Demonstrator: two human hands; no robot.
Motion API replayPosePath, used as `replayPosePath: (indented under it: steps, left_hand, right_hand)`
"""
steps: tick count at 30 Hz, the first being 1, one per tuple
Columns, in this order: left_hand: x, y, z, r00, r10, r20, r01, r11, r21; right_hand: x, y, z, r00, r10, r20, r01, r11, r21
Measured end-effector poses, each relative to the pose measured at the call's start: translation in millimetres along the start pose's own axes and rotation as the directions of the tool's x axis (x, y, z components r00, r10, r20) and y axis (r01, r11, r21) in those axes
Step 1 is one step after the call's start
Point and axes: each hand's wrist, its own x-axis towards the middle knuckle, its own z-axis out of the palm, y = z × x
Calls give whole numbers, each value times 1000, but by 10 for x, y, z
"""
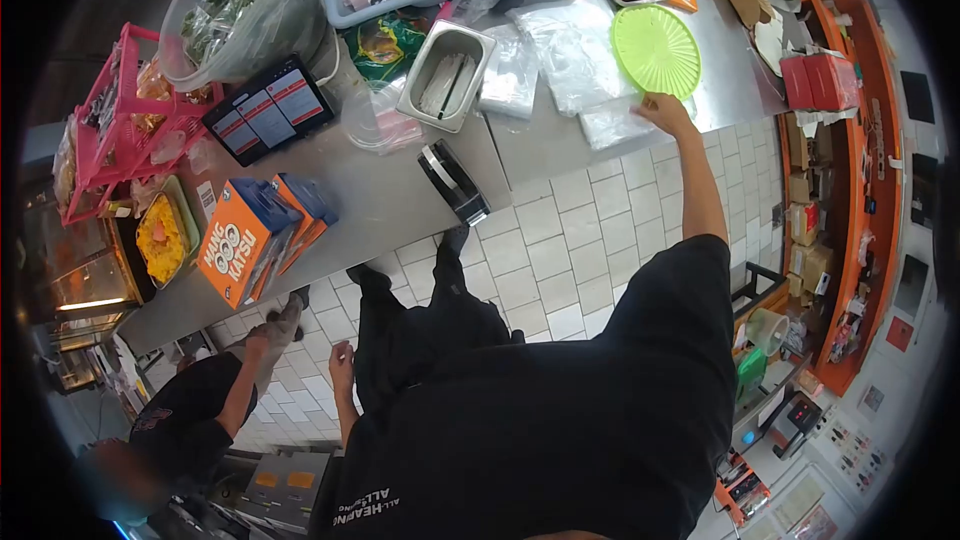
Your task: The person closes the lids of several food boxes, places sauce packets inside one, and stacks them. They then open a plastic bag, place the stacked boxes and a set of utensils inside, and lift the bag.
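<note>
At the front edge of the steel counter, my right hand reaches out with bent fingers close together. Its fingertips are at a flat clear plastic bag and just below the rim of a round, light-green ribbed lid. I cannot tell what those fingers hold. More clear plastic bags lie left of the lid. Hanging by my side below the counter, my left hand has loosely bent fingers, a little apart, with nothing in them.
A metal pan, a black-and-silver device, a tablet and orange boxes stand on the counter. Behind are a blue tray and a tub of leaves. Another person is at the left.
</note>
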Motion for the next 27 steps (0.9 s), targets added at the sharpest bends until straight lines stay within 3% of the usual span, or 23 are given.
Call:
replayPosePath:
  steps: [1,4,6,10,12,14,19,21,22,24,25,26,27]
  left_hand:
    - [-17,-12,-1,1000,5,12,-6,999,40]
    - [-56,-131,-37,997,17,76,-18,1000,3]
    - [-95,-163,-92,998,-6,64,6,1000,-9]
    - [-182,-355,-135,993,21,118,-10,996,-86]
    - [-226,-236,-158,989,25,143,-12,996,-91]
    - [-206,-245,-188,990,18,140,-8,997,-74]
    - [-103,-349,-172,992,4,126,1,999,-46]
    - [-59,-389,-174,993,1,121,3,999,-36]
    - [-29,-396,-171,992,1,123,2,1000,-30]
    - [-2,-438,-168,991,-3,130,7,1000,-30]
    - [25,-410,-172,990,19,136,-19,1000,-3]
    - [70,-350,-167,989,45,144,-49,998,25]
    - [75,-227,-157,987,41,153,-48,998,44]
  right_hand:
    - [92,157,101,994,102,43,-107,985,136]
    - [166,434,262,997,14,-72,-7,996,90]
    - [55,183,20,999,-43,-20,45,993,107]
    - [106,153,23,998,61,21,-63,992,107]
    - [141,241,86,999,54,-4,-53,991,126]
    - [135,303,115,992,-88,-87,110,951,288]
    - [223,576,171,995,-72,-68,85,971,224]
    - [182,488,130,881,-273,-385,244,962,-125]
    - [182,428,35,881,-274,-385,241,961,-133]
    - [191,347,-223,882,-135,-452,167,985,32]
    - [306,419,-270,797,-108,-594,214,971,111]
    - [359,455,-415,762,-100,-640,194,978,79]
    - [424,604,-615,809,-19,-588,106,988,114]
